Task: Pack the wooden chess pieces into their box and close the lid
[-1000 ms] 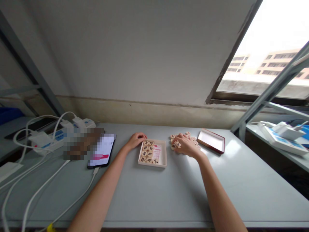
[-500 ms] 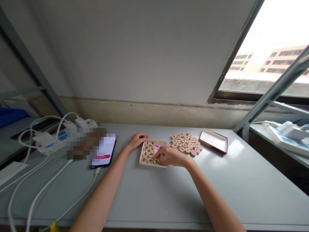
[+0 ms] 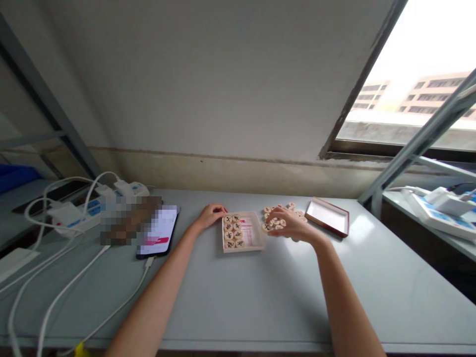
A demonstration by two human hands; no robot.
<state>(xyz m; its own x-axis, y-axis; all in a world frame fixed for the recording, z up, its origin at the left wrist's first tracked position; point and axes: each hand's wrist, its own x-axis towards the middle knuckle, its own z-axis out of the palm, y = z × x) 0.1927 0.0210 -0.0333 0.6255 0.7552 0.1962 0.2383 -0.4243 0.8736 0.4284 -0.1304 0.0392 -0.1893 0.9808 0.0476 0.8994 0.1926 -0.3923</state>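
1. At centre frame, the left hand (image 3: 211,215) lies open on the table (image 3: 260,307), just beside the shallow tray (image 3: 243,249).
2. Right of the tray, the right hand (image 3: 290,223) curls over a loose heap of wooden game pieces (image 3: 290,205); whether it grips any, I cannot tell.
3. Rows of pieces (image 3: 232,230) sit in the tray; a careless knock from either hand could scatter them.
4. Farther right, near the heap, lies a red-edged lid (image 3: 327,217); pieces pushed hard could slide against it.
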